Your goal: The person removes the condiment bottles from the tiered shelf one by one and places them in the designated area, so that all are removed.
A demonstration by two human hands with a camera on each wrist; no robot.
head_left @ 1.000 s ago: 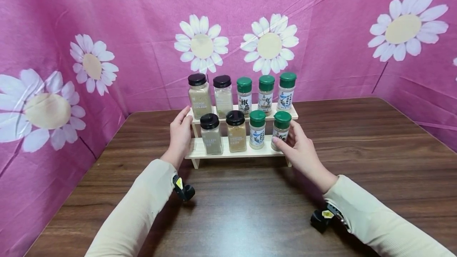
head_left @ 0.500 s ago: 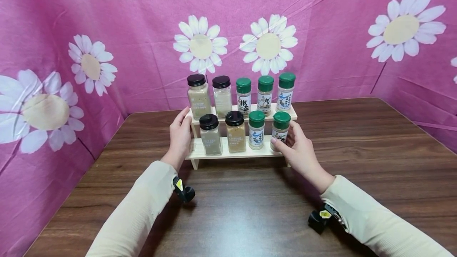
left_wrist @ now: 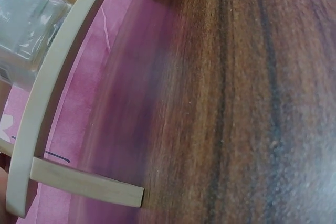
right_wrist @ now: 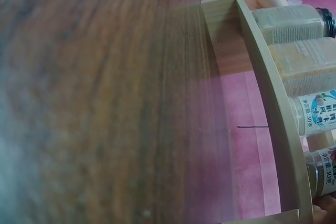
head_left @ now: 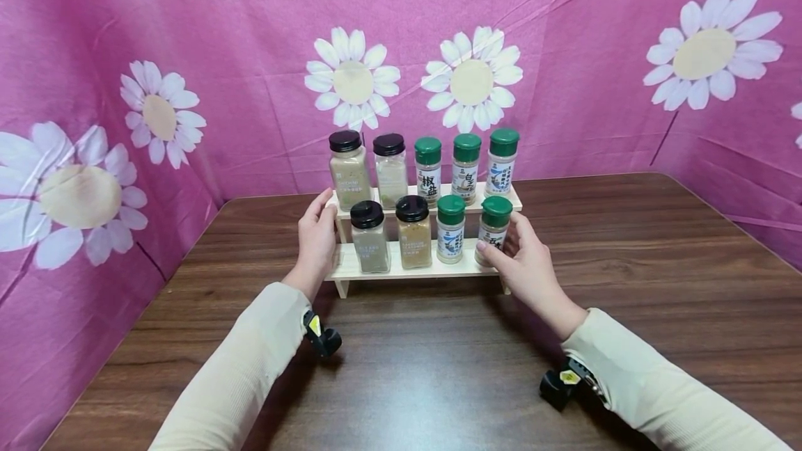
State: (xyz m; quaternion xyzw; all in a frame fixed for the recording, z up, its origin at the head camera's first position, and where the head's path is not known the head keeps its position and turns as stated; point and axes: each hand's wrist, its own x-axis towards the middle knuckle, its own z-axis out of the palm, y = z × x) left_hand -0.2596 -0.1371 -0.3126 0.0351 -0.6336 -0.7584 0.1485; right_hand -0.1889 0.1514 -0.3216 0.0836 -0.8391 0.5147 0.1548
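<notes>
In the head view, a two-tier pale wooden spice rack (head_left: 432, 271) stands on the table, bearing upright spice jars in two rows. My left hand (head_left: 315, 246) holds the rack's left end, fingers by the upper tier. At the other end, my right hand (head_left: 532, 271) grips a green-capped spice jar (head_left: 495, 214) on the lower tier, thumb across its front and fingers behind on the right. Those fingers are mostly hidden. The right wrist view shows the rack's front edge (right_wrist: 270, 87) and the lower jars; in the left wrist view the rack (left_wrist: 55, 77) crosses the left side.
Black-capped jars (head_left: 415, 235) fill the left of both tiers, green-capped ones (head_left: 466, 165) the right. The dark wood-grain table (head_left: 401, 367) extends in front and to both sides. A pink cloth (head_left: 250, 40) with white daisies hangs behind and at the sides.
</notes>
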